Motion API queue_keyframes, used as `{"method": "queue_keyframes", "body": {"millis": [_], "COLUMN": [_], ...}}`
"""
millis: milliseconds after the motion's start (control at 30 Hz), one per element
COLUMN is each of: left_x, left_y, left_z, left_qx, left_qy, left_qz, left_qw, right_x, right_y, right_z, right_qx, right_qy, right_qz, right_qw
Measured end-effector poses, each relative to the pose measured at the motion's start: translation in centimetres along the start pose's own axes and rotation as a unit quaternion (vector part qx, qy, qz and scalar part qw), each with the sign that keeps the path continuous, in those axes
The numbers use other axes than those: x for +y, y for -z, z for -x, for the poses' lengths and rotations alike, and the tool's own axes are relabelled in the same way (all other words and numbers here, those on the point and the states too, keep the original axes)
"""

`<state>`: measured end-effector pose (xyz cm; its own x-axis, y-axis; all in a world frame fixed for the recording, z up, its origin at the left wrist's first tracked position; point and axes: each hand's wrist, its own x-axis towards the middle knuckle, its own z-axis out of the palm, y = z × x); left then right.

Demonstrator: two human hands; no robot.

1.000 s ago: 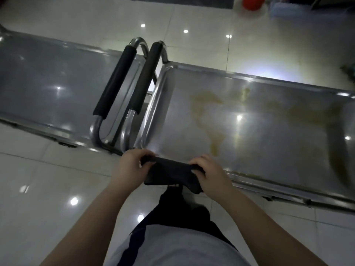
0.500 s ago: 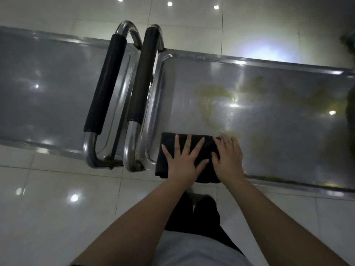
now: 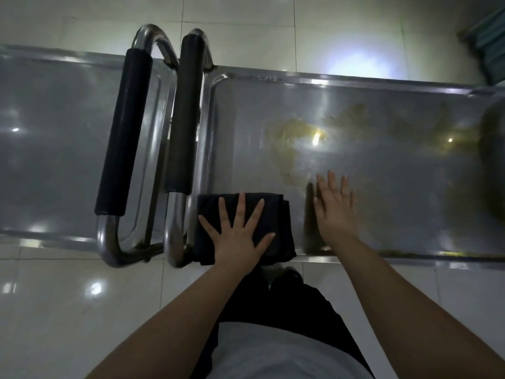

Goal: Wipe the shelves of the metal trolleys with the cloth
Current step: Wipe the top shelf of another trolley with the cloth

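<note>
At far left, the shelf of the left metal trolley (image 3: 54, 146) is seen from above as a bare, dull grey tray w/ ceiling lights mirrored in it. Its tube handle is wrapped in a black foam grip (image 3: 123, 132), and just beside that a second black grip (image 3: 185, 116) is carried by the handle of the right metal trolley (image 3: 396, 203); the two handles are set side by side, w/ a narrow gap btwn them. The dark cloth (image 3: 280, 220) is laid folded in the near-left corner of the right trolley's shelf, up against the handle tube, w/ its near edge draped over the front rim. It is pressed down by the L hand (image 3: 237, 236), which is spread flat on top w/ all fingers straight and splayed; nothing is gripped. The R hand (image 3: 336, 209) is held just right of the cloth, apart from it, palm down over the bare shelf, fingers straight and close together, nothing held; whether the metal is actually touched cannot be told, tho a shadow is cast close along its left side. A yellow-brown stain (image 3: 297, 132) is smeared across the shelf beyond the R hand and is spread on toward the right end, where a dark rounded shape (image 3: 492, 165) is cut off by the frame edge. Glossy pale floor tiles (image 3: 68, 310) are seen around both trolleys.
</note>
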<state>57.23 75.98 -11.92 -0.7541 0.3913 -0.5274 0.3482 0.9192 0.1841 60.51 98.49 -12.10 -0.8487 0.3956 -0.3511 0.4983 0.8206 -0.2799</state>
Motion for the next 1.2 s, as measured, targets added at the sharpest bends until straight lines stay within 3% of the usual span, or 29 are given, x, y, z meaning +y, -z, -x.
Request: {"method": "queue_keyframes", "body": {"millis": [233,367,533,700,967,1200], "left_x": [-0.1,1.6,3.2,2.7,2.9,4.1], "left_y": [-0.8,-1.8,-2.3,-1.5,6.4,13.3], "left_z": [-0.8,-0.5,-1.3,-3.8,-15.9,-27.1], "left_qx": [0.018,0.08,0.09,0.092,0.105,0.122], "left_qy": [0.012,0.071,0.133,0.092,0.086,0.105], "left_qz": [-0.031,-0.002,-0.008,-0.054,-0.077,-0.023], "left_qw": [0.999,0.994,0.987,0.99,0.988,0.987], "right_x": [0.8,0.1,1.5,2.3,2.3,2.2], "right_y": [1.7,3.1,1.7,0.7,0.1,-0.4], "right_z": [-5.4,-10.4,-11.8,-11.8,-12.2,-12.4], "right_qx": [-0.027,-0.031,-0.02,-0.009,0.027,0.045], "right_qy": [0.099,0.12,0.157,0.161,0.172,0.167], "right_qz": [0.034,0.08,0.137,0.129,0.125,0.133], "right_qw": [0.994,0.989,0.978,0.978,0.977,0.976]}}
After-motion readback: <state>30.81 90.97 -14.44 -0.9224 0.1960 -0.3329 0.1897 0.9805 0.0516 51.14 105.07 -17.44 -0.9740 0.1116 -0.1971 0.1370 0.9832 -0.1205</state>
